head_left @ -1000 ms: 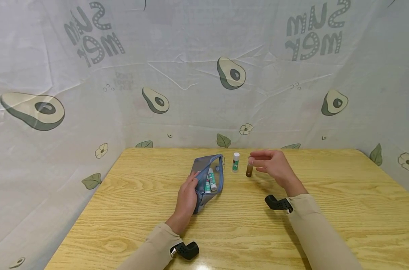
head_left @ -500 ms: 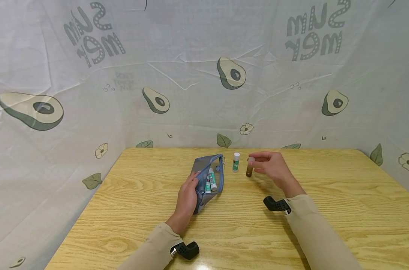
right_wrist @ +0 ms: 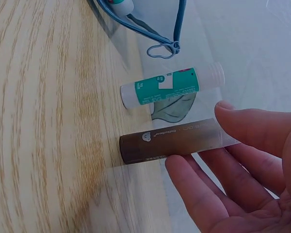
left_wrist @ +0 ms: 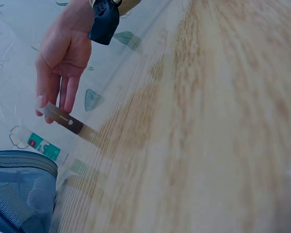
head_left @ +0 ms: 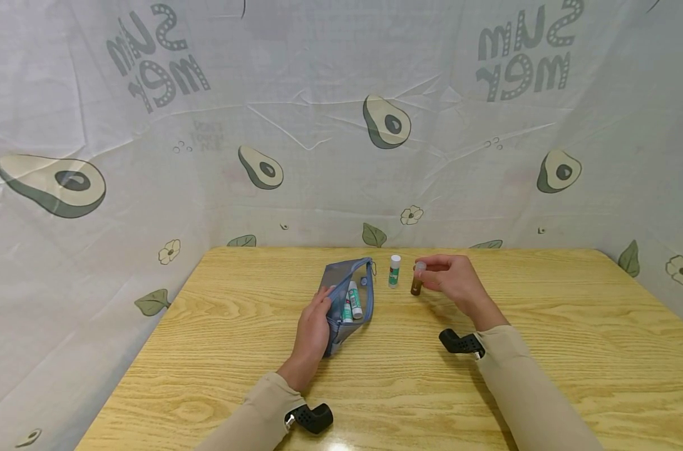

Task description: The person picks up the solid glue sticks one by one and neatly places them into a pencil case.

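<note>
My left hand point(head_left: 312, 327) holds the near left side of a blue mesh zipper pouch point(head_left: 341, 275), its thumb hidden. The pouch's mouth gapes to the right, showing green-and-white glue sticks point(head_left: 355, 300) lying inside. To the right, my right hand point(head_left: 454, 280) has thumb and fingers around the translucent cap of a brown glue stick point(right_wrist: 169, 141), which stands upright with its base at the tabletop. Between the pouch and the brown stick, another green-labelled glue stick point(right_wrist: 167, 86) with a white cap stands upright, apart from the hand.
The wood-grain table point(head_left: 386, 388) extends around both hands. Behind it and along its sides hangs a pale cloth point(head_left: 318, 207) printed with avocados and leaves. A small loop point(right_wrist: 161, 50) dangles from the pouch's zipper end near the standing green-labelled stick.
My right hand has moved slightly left and its fingers have closed in around the top of the brown glue stick. The left hand and pouch stay in place.
</note>
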Demonstrator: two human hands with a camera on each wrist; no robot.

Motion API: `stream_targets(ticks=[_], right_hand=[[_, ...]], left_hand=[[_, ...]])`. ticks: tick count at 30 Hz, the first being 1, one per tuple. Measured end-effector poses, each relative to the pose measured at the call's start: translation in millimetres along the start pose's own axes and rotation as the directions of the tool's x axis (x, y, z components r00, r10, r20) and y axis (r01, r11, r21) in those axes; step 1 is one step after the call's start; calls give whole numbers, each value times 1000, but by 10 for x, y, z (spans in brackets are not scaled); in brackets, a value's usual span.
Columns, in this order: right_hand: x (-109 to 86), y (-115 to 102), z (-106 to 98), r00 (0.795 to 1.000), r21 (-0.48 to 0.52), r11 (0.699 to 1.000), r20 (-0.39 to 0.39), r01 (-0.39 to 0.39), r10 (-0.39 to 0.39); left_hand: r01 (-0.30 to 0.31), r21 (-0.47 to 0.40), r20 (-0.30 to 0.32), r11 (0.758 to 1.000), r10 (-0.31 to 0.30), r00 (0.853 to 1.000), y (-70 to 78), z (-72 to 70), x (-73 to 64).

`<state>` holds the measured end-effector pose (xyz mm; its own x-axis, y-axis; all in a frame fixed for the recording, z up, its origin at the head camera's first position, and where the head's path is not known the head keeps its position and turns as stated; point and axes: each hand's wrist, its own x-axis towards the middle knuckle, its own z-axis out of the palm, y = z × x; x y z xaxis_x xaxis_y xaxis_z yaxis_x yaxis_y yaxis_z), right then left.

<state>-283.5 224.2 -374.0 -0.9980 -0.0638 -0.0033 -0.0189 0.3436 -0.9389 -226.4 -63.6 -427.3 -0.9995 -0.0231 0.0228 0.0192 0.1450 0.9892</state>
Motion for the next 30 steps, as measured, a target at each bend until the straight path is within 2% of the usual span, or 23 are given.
stream_targets(ticks=[16, 30], right_hand=[[-17, -36, -1, 999, -10, 1000, -31, -12, 12], [-23, -44, 5, 998, -18, 1000, -60, 15, -16]], left_hand=[[1, -1, 0, 1000, -1, 1000, 3, 3, -7], [3, 8, 2, 1000, -3, 1000, 1, 0, -7]])
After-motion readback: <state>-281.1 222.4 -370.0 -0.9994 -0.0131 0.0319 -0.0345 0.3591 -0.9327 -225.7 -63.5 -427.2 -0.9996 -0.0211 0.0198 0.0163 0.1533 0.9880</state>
